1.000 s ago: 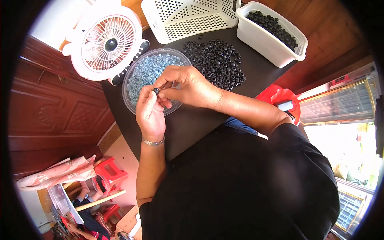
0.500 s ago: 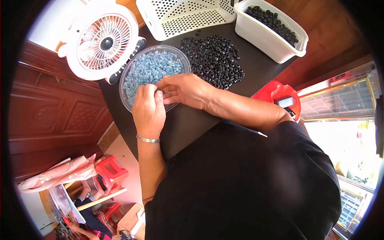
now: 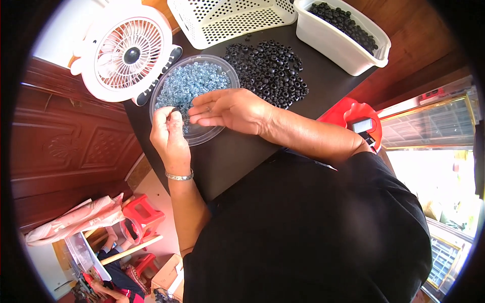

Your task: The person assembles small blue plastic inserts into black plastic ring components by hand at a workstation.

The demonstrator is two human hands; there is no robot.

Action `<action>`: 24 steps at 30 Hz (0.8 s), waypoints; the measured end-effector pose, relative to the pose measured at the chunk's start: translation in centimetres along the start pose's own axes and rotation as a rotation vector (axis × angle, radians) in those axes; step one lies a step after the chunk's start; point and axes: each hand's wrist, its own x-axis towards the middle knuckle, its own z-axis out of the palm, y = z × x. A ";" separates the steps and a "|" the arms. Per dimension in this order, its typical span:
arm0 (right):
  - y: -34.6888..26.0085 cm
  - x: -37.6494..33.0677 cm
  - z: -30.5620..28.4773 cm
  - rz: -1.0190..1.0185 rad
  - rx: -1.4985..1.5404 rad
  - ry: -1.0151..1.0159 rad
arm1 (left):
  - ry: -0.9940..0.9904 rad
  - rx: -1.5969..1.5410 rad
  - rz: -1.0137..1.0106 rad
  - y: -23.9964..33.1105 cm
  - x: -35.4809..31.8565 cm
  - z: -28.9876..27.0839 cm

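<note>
My left hand (image 3: 171, 135), with a bracelet at its wrist, pinches a small black ring-like part (image 3: 175, 109) between thumb and fingers over the left rim of a round clear tub (image 3: 233, 74). Small pale-blue translucent pieces (image 3: 194, 81) fill the tub. To its right, my right hand (image 3: 235, 111) is held above the tub's near side, palm turned up and fingers stretched out. A tiny clear piece or two seem to lie on its fingers, too small to make out. Beyond the right wrist, a pile of black ring-like parts (image 3: 273, 70) is spread on the dark table.
A white fan (image 3: 132, 55) stands left of the tub. Behind are a perforated white basket (image 3: 232, 22) and a white bin (image 3: 328, 48) of black parts. A red stool (image 3: 348, 113) carries a small device. Another person's arm (image 3: 108, 292) shows at lower left.
My hands have come apart. The left moved left and slightly down with the black part, while the right hand's fingers straightened and spread over the tub.
</note>
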 end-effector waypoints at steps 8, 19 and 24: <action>-0.5 -0.1 0.9 -0.276 -0.403 0.126 | -0.109 -0.704 -0.319 0.9 -0.8 0.9; 1.8 0.0 2.6 -0.542 -0.944 0.161 | -0.209 -1.116 -0.556 -0.4 -1.4 2.4; 1.5 0.2 2.3 -1.101 -1.609 0.068 | -0.202 -1.227 -0.557 -1.7 -1.6 1.9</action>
